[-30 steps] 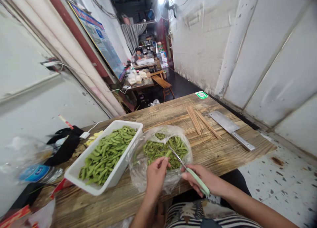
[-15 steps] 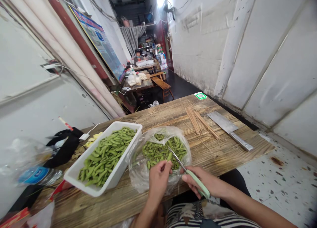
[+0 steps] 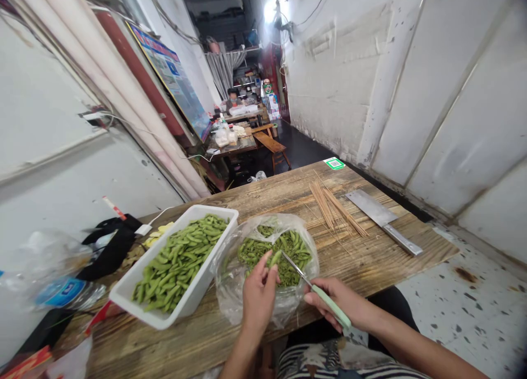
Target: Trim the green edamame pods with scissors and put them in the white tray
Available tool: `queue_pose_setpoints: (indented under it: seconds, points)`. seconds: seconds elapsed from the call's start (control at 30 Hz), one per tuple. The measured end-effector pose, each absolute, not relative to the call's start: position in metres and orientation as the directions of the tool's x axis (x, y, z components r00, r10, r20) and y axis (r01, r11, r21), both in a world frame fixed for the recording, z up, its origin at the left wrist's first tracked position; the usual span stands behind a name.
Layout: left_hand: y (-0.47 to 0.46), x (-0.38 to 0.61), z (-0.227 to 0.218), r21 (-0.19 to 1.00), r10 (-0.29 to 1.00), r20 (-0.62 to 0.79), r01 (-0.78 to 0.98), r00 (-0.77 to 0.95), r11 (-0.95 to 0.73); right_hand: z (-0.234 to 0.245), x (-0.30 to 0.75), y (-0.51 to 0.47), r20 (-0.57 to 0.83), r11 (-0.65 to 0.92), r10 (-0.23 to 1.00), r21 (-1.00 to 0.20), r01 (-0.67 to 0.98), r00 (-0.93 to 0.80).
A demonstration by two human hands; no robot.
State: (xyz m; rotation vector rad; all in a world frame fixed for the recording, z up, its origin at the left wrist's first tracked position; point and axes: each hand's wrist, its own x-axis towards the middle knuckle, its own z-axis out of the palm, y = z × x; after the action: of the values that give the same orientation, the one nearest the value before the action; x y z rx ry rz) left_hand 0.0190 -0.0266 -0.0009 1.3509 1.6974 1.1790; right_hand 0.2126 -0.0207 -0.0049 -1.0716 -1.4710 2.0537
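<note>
My left hand (image 3: 257, 297) pinches a green bean pod (image 3: 274, 258) over a clear plastic bag (image 3: 230, 280) full of pods. My right hand (image 3: 343, 305) grips scissors (image 3: 317, 292) with pale green handles, the blades pointing up and left toward the pod, their tips close to it. A white rectangular tub (image 3: 193, 297) heaped with green pods sits just left of the bag. Both stand on a worn wooden table (image 3: 362, 258).
A cleaver (image 3: 385, 220) and a bundle of bamboo skewers (image 3: 333, 206) lie at the table's far right. A water bottle (image 3: 61, 291), black fabric (image 3: 107, 244) and plastic wrap crowd the left end. A green QR sticker (image 3: 334, 163) marks the far edge. Tables and a bench (image 3: 274, 140) fill the corridor beyond.
My left hand has lifted a pod up out of the bag toward the scissor tips. The right hand and scissors stayed nearly where they were.
</note>
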Motion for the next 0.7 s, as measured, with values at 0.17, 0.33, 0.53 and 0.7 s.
queue_pose_setpoints:
  seconds: [0.17, 0.33, 0.53, 0.7]
  points:
    - [-0.022, 0.015, -0.003, 0.956, 0.973, -0.012, 0.282, -0.229, 0.078, -0.005, 0.218, -0.020, -0.302, -0.195, 0.744, -0.951, 0.239, -0.596]
    - [-0.017, 0.018, -0.009, 0.997, 0.937, -0.076, -0.044, -0.340, 0.065, 0.005, 0.218, -0.022, -0.230, 0.009, 0.703, -0.943, 0.332, -0.673]
    - [-0.013, 0.016, -0.016, 0.952, 0.929, -0.146, -0.302, -0.340, 0.039, 0.008, 0.220, -0.021, -0.188, 0.051, 0.749, -0.940, 0.338, -0.636]
    - [-0.015, 0.014, -0.025, 0.994, 0.961, -0.112, -0.043, -0.252, 0.104, 0.012, 0.223, -0.017, -0.125, 0.133, 0.742, -0.935, 0.328, -0.659]
